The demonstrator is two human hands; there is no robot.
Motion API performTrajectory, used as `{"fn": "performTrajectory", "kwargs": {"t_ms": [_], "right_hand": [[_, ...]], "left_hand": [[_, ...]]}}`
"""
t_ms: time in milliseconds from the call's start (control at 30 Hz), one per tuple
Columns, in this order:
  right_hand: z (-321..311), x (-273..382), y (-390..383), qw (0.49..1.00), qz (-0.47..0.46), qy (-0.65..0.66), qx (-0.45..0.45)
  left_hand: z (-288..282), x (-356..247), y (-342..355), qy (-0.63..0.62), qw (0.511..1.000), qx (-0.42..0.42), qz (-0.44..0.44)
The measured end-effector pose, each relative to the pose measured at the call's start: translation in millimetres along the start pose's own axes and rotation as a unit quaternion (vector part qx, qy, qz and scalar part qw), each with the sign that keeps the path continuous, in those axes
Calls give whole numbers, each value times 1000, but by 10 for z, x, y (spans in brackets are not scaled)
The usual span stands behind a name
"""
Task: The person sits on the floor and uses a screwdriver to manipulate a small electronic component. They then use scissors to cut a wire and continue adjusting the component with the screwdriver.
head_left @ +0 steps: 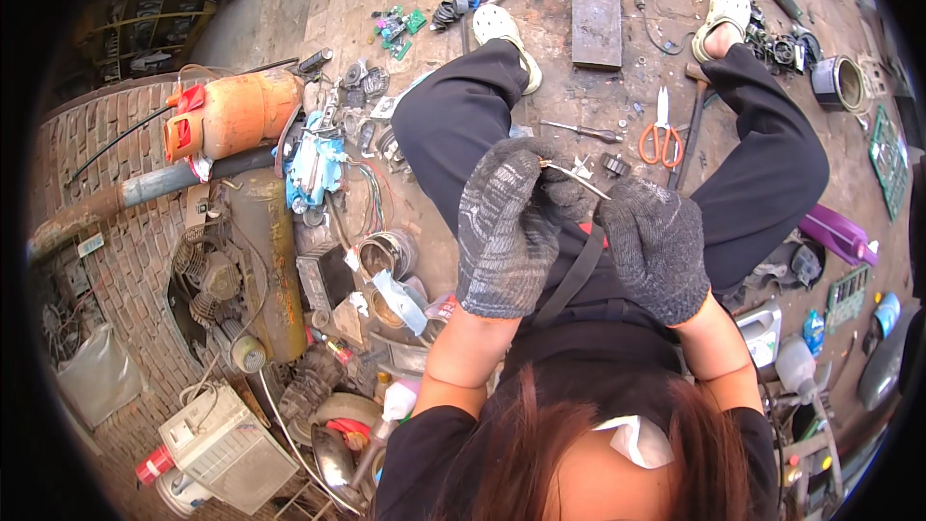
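Both my hands wear dark grey knit gloves, raised above my lap. My left hand [506, 227] pinches one end of a thin pale cable [579, 177], with a short tip showing at its fingers. My right hand [651, 246] grips the cable's other part, to the right and slightly lower. A black strap [569, 280] hangs between my hands. Just beyond them on the ground lie a small dark round part [614, 165], orange-handled scissors [662, 140], a screwdriver [582, 130] and a hammer [691, 121].
A metal block [596, 26] lies between my feet. An orange gas cylinder [241, 111], pipe [87, 217] and assorted motor parts [220, 280] crowd my left. A purple container [834, 236], circuit boards [887, 164] and bottles [813, 333] lie at my right.
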State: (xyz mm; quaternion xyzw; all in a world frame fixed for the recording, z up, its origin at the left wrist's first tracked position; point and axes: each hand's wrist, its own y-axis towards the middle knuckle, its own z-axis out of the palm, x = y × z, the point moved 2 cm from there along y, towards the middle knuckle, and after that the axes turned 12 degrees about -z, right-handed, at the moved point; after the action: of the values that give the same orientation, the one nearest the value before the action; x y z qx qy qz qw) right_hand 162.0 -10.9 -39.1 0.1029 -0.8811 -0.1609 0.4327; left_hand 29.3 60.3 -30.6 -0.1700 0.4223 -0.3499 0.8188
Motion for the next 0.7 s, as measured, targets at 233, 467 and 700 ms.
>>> {"fn": "performTrajectory", "kwargs": {"t_ms": [233,467,700], "right_hand": [[45,-48,-58,1000,-20,-8,16],[12,-126,15,987,46,129,-81],[38,-105,197,908,180,352,-141]], "left_hand": [[-12,3,4,2,1000,23,-1],[56,-2,7,63,998,26,-1],[3,50,15,51,999,5,16]]}}
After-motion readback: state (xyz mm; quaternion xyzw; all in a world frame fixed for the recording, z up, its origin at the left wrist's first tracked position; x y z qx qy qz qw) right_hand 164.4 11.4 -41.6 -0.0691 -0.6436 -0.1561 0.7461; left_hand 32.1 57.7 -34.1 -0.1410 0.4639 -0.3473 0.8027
